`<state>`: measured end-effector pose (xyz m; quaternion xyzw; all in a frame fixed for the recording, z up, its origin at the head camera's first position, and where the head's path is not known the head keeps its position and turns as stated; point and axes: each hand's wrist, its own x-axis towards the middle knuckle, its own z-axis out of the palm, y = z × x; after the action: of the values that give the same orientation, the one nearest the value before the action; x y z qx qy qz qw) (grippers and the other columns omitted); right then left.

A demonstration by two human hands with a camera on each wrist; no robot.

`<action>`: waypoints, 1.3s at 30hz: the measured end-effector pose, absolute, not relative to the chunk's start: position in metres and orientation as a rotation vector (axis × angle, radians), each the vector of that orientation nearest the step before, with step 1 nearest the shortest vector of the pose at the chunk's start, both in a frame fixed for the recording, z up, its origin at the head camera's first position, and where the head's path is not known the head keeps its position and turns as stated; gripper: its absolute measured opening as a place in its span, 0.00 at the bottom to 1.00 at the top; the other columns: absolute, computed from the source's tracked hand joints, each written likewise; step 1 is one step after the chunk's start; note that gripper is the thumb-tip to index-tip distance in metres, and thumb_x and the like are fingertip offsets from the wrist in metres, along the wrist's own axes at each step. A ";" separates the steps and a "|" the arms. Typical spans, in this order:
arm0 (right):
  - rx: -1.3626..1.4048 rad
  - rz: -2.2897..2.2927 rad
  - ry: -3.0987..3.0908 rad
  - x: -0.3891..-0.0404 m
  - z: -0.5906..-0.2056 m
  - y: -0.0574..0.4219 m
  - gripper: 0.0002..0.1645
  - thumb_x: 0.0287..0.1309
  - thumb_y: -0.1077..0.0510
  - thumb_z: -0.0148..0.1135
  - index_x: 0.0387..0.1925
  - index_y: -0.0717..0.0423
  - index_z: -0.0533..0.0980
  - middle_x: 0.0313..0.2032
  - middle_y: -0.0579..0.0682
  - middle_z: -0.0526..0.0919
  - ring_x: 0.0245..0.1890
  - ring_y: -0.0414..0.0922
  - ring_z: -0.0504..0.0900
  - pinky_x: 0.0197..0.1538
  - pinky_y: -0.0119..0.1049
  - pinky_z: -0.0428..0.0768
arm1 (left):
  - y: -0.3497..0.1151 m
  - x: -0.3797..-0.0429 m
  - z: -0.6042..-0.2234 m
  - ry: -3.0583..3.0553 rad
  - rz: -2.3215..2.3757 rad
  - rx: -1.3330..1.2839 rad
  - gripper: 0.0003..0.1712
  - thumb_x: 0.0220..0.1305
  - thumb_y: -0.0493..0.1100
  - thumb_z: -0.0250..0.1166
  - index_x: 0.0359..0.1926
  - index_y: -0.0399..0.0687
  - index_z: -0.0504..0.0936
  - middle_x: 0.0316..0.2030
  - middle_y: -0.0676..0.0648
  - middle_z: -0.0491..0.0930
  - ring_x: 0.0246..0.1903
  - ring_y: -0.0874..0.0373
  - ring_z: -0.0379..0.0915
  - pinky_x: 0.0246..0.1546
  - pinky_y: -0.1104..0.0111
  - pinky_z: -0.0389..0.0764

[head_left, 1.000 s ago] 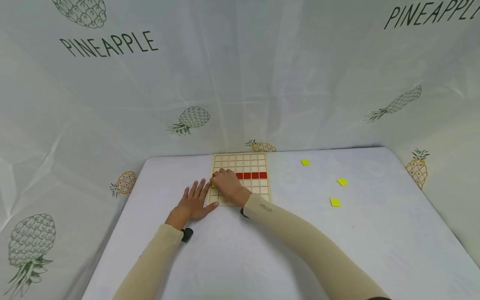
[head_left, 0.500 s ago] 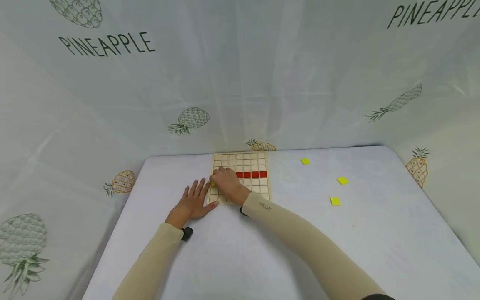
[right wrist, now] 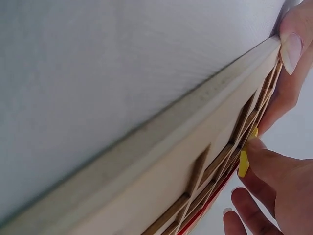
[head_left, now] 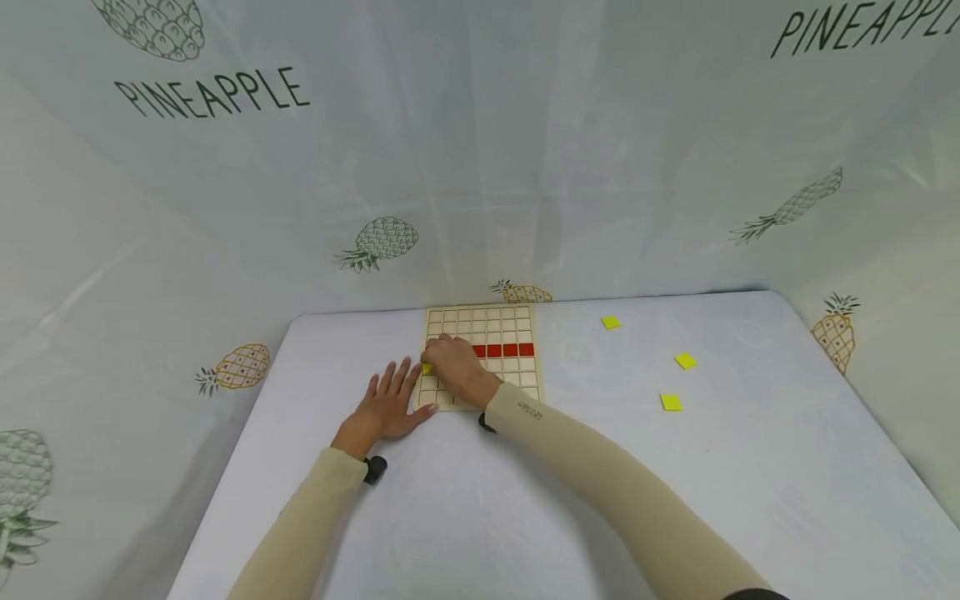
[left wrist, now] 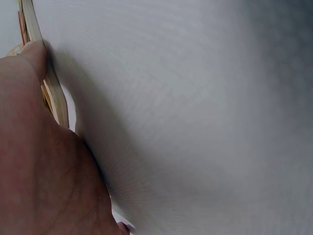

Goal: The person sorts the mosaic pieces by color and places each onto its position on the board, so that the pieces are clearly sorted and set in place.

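Observation:
A wooden grid board point(head_left: 480, 319) lies at the back middle of the table, with a row of red square tiles point(head_left: 510, 350) set across it. Over the board's left part, my right hand point(head_left: 456, 368) pinches a yellow square tile point(right wrist: 244, 161) between thumb and fingers. That tile stands tilted at the grid cells in the right wrist view. My left hand point(head_left: 385, 408) lies with straight, spread fingers beside the board's left edge, its thumb point(right wrist: 292, 51) touching the front left corner. The right hand hides the left end of the red row.
To the right of the board lie three loose yellow tiles: one near the back edge point(head_left: 611, 322), a second tile point(head_left: 685, 361) farther right, and a third tile point(head_left: 671, 402) nearer. A white pineapple-print curtain point(head_left: 480, 167) hangs behind the white table point(head_left: 570, 500).

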<state>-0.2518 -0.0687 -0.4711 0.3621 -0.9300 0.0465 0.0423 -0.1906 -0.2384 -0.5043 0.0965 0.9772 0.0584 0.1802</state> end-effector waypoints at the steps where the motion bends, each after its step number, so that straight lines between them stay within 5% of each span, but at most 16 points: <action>1: 1.103 0.157 -2.846 -0.252 -0.471 -0.068 0.13 0.68 0.57 0.72 0.52 0.46 0.89 0.50 0.43 0.89 0.52 0.44 0.86 0.54 0.38 0.86 | -0.238 -0.190 -0.504 2.763 0.170 0.272 0.54 0.78 0.71 0.48 0.86 0.42 0.40 0.85 0.37 0.34 0.84 0.35 0.28 0.80 0.39 0.37; 14: 1.077 0.212 -2.858 -0.253 -0.475 -0.065 0.12 0.69 0.60 0.70 0.51 0.47 0.90 0.48 0.45 0.89 0.50 0.43 0.86 0.53 0.38 0.86 | -0.234 -0.190 -0.505 2.755 0.161 0.267 0.55 0.78 0.71 0.48 0.86 0.42 0.39 0.85 0.37 0.33 0.84 0.36 0.27 0.80 0.39 0.35; 27: 1.176 -0.156 -2.829 -0.231 -0.470 -0.054 0.15 0.69 0.60 0.71 0.54 0.44 0.89 0.57 0.42 0.88 0.57 0.45 0.81 0.61 0.41 0.83 | -0.234 -0.189 -0.509 2.773 0.152 0.270 0.56 0.76 0.73 0.48 0.86 0.42 0.41 0.85 0.37 0.35 0.84 0.35 0.29 0.80 0.38 0.37; 39: 1.137 0.037 -2.749 -0.216 -0.454 0.004 0.17 0.68 0.54 0.72 0.57 0.46 0.86 0.61 0.45 0.86 0.59 0.48 0.82 0.62 0.42 0.81 | -0.231 -0.180 -0.492 2.775 0.193 0.248 0.55 0.76 0.72 0.49 0.85 0.41 0.43 0.85 0.35 0.37 0.83 0.34 0.30 0.81 0.39 0.35</action>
<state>-0.2162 0.0035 -0.4536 0.3810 -0.9207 0.0124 0.0832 -0.1802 -0.2313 -0.4919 0.0873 0.9786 0.0680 0.1734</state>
